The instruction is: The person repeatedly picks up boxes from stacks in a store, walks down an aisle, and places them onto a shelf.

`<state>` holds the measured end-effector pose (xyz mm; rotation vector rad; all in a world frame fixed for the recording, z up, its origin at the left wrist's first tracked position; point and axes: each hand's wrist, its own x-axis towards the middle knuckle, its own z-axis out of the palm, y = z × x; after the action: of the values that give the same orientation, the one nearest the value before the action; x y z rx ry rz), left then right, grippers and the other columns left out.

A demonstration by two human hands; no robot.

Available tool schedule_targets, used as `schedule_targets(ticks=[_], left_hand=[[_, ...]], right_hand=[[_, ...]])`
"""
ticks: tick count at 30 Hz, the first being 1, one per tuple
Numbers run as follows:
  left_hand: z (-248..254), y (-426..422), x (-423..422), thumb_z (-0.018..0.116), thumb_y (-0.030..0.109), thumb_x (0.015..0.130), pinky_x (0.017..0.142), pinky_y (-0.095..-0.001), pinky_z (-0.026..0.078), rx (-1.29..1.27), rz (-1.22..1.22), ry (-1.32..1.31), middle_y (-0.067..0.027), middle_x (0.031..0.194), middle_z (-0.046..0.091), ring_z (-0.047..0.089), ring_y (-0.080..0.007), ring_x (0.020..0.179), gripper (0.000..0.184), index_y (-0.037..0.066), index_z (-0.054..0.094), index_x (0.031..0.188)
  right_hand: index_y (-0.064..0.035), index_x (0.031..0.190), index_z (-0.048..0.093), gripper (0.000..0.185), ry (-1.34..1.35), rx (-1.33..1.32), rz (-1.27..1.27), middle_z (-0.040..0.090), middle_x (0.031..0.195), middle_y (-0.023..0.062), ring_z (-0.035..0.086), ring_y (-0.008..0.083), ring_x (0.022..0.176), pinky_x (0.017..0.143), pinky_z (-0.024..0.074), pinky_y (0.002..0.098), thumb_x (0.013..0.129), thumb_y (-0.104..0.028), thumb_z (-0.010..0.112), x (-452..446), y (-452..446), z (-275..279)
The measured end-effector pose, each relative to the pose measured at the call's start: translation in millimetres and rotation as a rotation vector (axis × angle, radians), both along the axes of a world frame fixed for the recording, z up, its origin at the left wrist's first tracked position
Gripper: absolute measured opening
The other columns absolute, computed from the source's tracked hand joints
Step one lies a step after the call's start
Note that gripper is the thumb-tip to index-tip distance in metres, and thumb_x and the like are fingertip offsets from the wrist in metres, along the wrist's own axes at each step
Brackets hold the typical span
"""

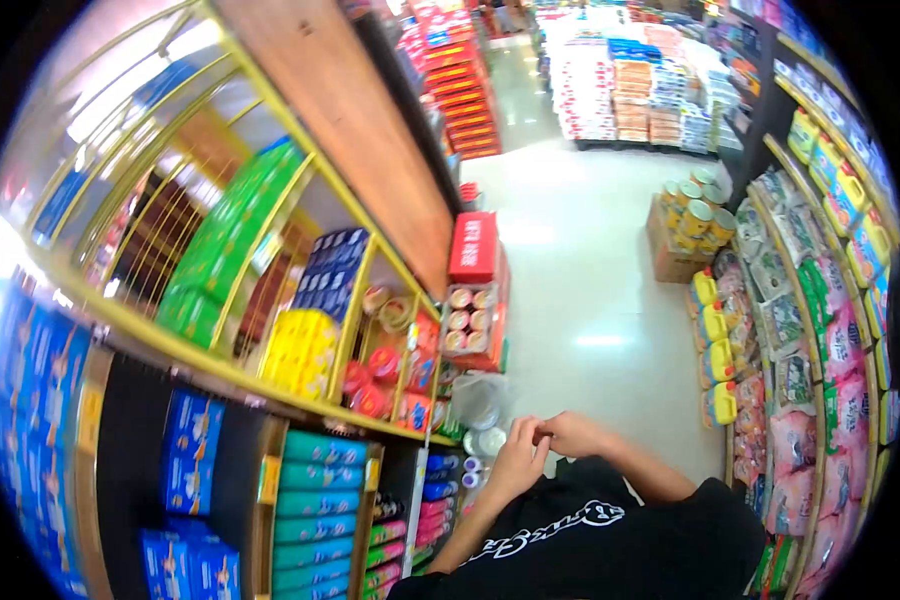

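My left hand (519,458) and my right hand (568,434) meet in front of my black shirt (620,540). The fingertips of both are drawn together and touch each other. Whatever lies between them, if anything, is hidden or too small to make out. Just left of my left hand, a clear plastic bag (478,398) and white round lids (487,441) sit low beside the shelf end.
Yellow-framed shelving (240,375) with boxed goods runs along my left. Red cartons (473,247) and a box of cans (468,322) stand on the floor by it. To the right are yellow bottles (715,360) and an open carton of tins (682,262). Stacked packs (635,95) stand farther off.
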<state>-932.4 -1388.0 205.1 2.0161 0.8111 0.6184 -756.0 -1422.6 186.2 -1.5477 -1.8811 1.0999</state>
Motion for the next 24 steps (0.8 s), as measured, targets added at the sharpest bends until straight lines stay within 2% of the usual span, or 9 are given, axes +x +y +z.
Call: schedule_targets(ticks=[5,11,14,15,17,18,20,22,24], left_hand=[[8.5,72.0,72.7,0.068,0.013,0.092,0.078,-0.0307,0.053,-0.292,-0.071,-0.001,-0.0094,0.089,0.068,0.068,-0.0195,0.085,0.028,0.001,0.058,0.116],[-34.3,164.3,152.4,0.066,0.015,0.094,0.088,-0.0323,0.053,-0.482,-0.107,-0.138,-0.0105,0.106,0.067,0.067,-0.018,0.098,0.029,0.001,0.058,0.119],[-55.4,219.4,199.5,0.068,0.016,0.093,0.091,-0.0336,0.053,-0.508,-0.127,-0.11,-0.0131,0.115,0.061,0.065,-0.0204,0.104,0.033,0.0,0.058,0.12],[-61.4,239.3,216.8,0.069,0.017,0.093,0.091,-0.0335,0.053,-0.523,-0.124,-0.084,-0.0131,0.115,0.06,0.065,-0.0209,0.104,0.033,0.0,0.058,0.12],[-62.0,285.0,253.7,0.07,0.021,0.092,0.089,-0.0341,0.053,-0.558,-0.132,-0.079,-0.0141,0.114,0.059,0.064,-0.0226,0.103,0.036,0.0,0.058,0.118],[-59.4,306.6,271.7,0.07,0.022,0.092,0.089,-0.0348,0.053,-0.554,-0.159,-0.059,-0.0145,0.115,0.058,0.064,-0.0228,0.103,0.036,0.0,0.058,0.118],[-54.2,355.6,309.6,0.07,0.023,0.092,0.087,-0.0362,0.053,-0.539,-0.213,-0.016,-0.0154,0.115,0.058,0.064,-0.0231,0.101,0.037,0.0,0.058,0.118],[-17.5,394.3,349.3,0.069,0.025,0.091,0.092,-0.039,0.05,-0.316,-0.307,0.026,-0.0186,0.115,0.057,0.062,-0.029,0.105,0.038,0.0,0.057,0.117],[14.3,431.7,386.8,0.069,0.026,0.091,0.096,-0.0395,0.048,-0.058,-0.436,0.015,-0.0198,0.116,0.057,0.06,-0.0321,0.107,0.04,0.0,0.056,0.119]], right_hand=[[-0.0065,0.104,0.069,0.024,0.036,0.017,-0.171,0.069,0.084,0.0208,0.067,0.04,0.076,0.072,0.0528,0.0482,0.091,-0.019,0.054,63.8,39.9,-2.4],[-0.0097,0.11,0.067,0.029,-0.29,-0.061,-0.188,0.07,0.088,0.0217,0.068,0.0418,0.083,0.073,0.0536,0.0534,0.09,-0.023,0.051,143.8,129.9,2.2],[-0.0213,0.121,0.065,0.034,-0.329,-0.122,-0.192,0.071,0.092,0.0196,0.068,0.0411,0.084,0.074,0.0529,0.0517,0.09,-0.032,0.053,188.7,186.2,-37.4],[-0.022,0.12,0.065,0.035,-0.348,-0.172,-0.205,0.072,0.096,0.0177,0.068,0.0404,0.087,0.076,0.0531,0.0516,0.091,-0.036,0.053,202.4,206.2,-31.9],[-0.0145,0.111,0.069,0.03,-0.344,-0.194,-0.295,0.072,0.094,0.0198,0.068,0.0408,0.087,0.076,0.0536,0.0515,0.088,-0.027,0.053,227.3,248.8,-13.3],[-0.0108,0.106,0.07,0.028,-0.335,-0.216,-0.335,0.072,0.093,0.0208,0.068,0.041,0.087,0.076,0.0538,0.0515,0.087,-0.023,0.053,238.0,264.6,-7.1],[-0.0154,0.11,0.068,0.029,-0.373,-0.157,-0.364,0.072,0.092,0.0187,0.068,0.0402,0.086,0.073,0.0532,0.0508,0.089,-0.028,0.053,271.2,303.4,-17.3],[-0.0188,0.115,0.064,0.032,-0.349,-0.12,-0.456,0.072,0.091,0.0168,0.068,0.0401,0.086,0.07,0.0525,0.0508,0.093,-0.039,0.053,305.5,339.3,-7.7],[-0.017,0.104,0.067,0.024,-0.278,-0.04,-0.585,0.071,0.091,0.0155,0.067,0.0392,0.083,0.068,0.0518,0.0494,0.093,-0.035,0.056,336.6,370.1,-12.6]])
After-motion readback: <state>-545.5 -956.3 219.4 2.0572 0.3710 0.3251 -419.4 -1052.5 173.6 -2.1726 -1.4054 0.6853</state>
